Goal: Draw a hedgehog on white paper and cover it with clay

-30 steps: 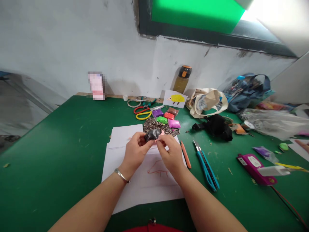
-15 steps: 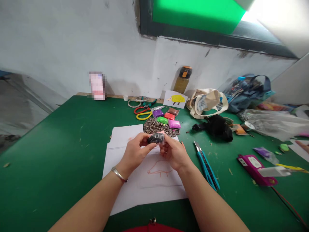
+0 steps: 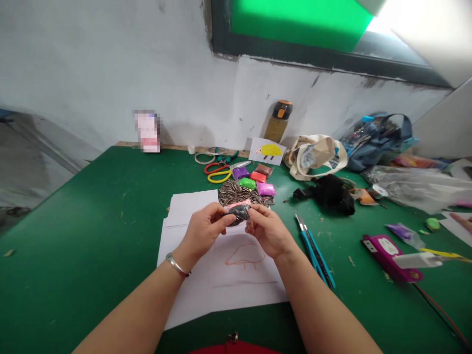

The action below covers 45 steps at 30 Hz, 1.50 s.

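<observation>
A small black packet in clear wrapping is held between both hands, above white paper sheets. My left hand pinches its left side, thumb in front. My right hand grips the wrapping at its right end with curled fingers. Below them, an orange outline drawing of an animal shows on the paper. Just behind the hands lie a heap of striped seeds and a pink piece, partly hidden by the packet. Green, purple, red and other coloured packets lie beyond.
Scissors lie behind the seeds. A blue utility knife with its blade out is right of the paper. Farther right are a magenta glue gun, a black bag and another person's hand. A bottle stands by the wall.
The black packet has tilted, and my left thumb now lies over its front. My right fingers have shifted at the wrapping's end, uncovering more of the orange drawing.
</observation>
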Motion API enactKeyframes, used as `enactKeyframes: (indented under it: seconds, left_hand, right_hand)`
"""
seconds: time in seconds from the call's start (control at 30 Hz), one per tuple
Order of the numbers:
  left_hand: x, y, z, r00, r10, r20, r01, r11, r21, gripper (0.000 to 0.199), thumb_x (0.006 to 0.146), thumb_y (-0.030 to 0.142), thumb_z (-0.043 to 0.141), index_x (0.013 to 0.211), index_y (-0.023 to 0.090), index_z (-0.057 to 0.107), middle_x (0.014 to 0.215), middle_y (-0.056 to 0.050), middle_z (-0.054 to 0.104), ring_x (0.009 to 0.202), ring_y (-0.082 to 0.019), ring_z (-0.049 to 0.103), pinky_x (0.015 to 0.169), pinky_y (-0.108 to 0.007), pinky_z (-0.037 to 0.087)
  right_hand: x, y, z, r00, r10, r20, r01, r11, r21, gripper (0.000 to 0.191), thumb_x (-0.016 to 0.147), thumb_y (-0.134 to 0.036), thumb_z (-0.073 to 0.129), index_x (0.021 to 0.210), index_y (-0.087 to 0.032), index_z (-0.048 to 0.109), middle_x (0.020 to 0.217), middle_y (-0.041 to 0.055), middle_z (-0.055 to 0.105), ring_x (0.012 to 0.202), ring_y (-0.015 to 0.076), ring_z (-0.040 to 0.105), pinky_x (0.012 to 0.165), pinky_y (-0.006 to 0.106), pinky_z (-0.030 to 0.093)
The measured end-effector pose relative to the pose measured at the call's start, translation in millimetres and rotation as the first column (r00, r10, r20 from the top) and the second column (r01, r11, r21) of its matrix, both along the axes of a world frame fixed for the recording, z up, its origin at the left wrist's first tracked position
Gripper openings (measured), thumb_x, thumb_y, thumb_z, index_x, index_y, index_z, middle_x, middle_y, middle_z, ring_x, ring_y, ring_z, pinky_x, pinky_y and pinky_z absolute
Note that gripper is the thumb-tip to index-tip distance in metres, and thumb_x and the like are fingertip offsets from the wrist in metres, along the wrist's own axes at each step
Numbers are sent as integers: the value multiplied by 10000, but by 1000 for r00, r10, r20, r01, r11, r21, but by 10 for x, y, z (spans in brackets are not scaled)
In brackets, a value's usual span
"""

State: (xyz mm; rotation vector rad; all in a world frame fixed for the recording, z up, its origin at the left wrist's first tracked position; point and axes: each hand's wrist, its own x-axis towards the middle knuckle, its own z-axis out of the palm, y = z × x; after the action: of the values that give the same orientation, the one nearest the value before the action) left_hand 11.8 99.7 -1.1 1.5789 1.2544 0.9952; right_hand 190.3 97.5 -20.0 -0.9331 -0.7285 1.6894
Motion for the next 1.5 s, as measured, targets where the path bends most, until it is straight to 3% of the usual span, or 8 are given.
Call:
enactKeyframes:
  seconds: [0.17, 0.27, 0.6, 0.83, 1.07, 1.23, 1.4, 1.5]
  left_hand:
    - [15, 37, -25, 954, -30, 298, 102, 968, -228, 384, 803, 413, 644, 1082, 158, 578, 774, -43, 690, 636, -165, 660, 619, -301, 549]
    - [18, 44, -20, 961, -1, 278, 64, 974, -218, 336, 794, 337, 667, 1072, 150, 634, 877, -63, 704, 675, -156, 667, 654, -283, 555]
    - [-8, 40, 7, 990, -32, 139, 54, 986, -159, 263, 814, 373, 626, 934, 151, 702, 720, -42, 696, 619, -164, 666, 617, -269, 539]
    - [-44, 74, -10, 993, -39, 113, 60, 981, -186, 248, 822, 369, 612, 883, 145, 699, 667, -26, 658, 541, -129, 610, 558, -245, 499]
    - [-47, 63, -49, 949, -86, 302, 181, 936, -301, 316, 824, 425, 606, 940, 134, 642, 700, -38, 640, 578, -139, 617, 585, -270, 509]
    - [-16, 72, -63, 981, -147, 123, 173, 957, -233, 334, 808, 409, 623, 1017, 148, 631, 852, -64, 655, 673, -166, 636, 632, -294, 516]
    - [-50, 93, -19, 972, -205, -116, 187, 972, -144, 287, 860, 376, 537, 707, 153, 630, 598, -1, 600, 581, -128, 563, 574, -235, 425]
    - [-64, 90, -23, 970, -207, -130, 188, 971, -144, 301, 861, 372, 531, 661, 158, 598, 560, 18, 574, 556, -116, 535, 550, -221, 390]
  right_hand:
    - [8, -5, 21, 988, -86, 125, 68, 989, 135, 189, 677, -285, 754, 836, -217, 676, 767, -16, 619, 608, 95, 500, 618, 261, 406]
    - [31, 14, 5, 975, -97, 202, 71, 989, 132, 205, 677, -292, 748, 853, -199, 699, 717, -5, 613, 618, 108, 504, 620, 269, 398]
    - [17, 27, -29, 986, -22, 164, 14, 999, 51, 221, 698, -296, 700, 882, -176, 724, 546, -27, 520, 545, 109, 448, 569, 269, 362]
    - [24, -4, 23, 969, 105, 223, -126, 988, 86, 274, 697, -307, 717, 955, -214, 724, 841, 14, 639, 618, 95, 469, 570, 246, 355]
    - [81, 27, -37, 980, 177, 92, -182, 982, 45, 275, 739, -296, 655, 992, -206, 709, 538, -35, 521, 504, 107, 460, 551, 265, 354]
    - [29, 15, 18, 925, 74, 372, -151, 972, 182, 218, 714, -214, 632, 913, -217, 721, 730, -4, 616, 628, 121, 496, 561, 246, 361]
    - [19, 7, -1, 817, 82, 571, -247, 944, 219, 250, 747, -293, 659, 975, -201, 704, 834, 16, 650, 724, 142, 535, 634, 261, 395]
    - [29, 12, -16, 800, 123, 588, -273, 946, 174, 239, 754, -313, 662, 956, -189, 693, 775, 8, 631, 648, 115, 510, 565, 237, 377]
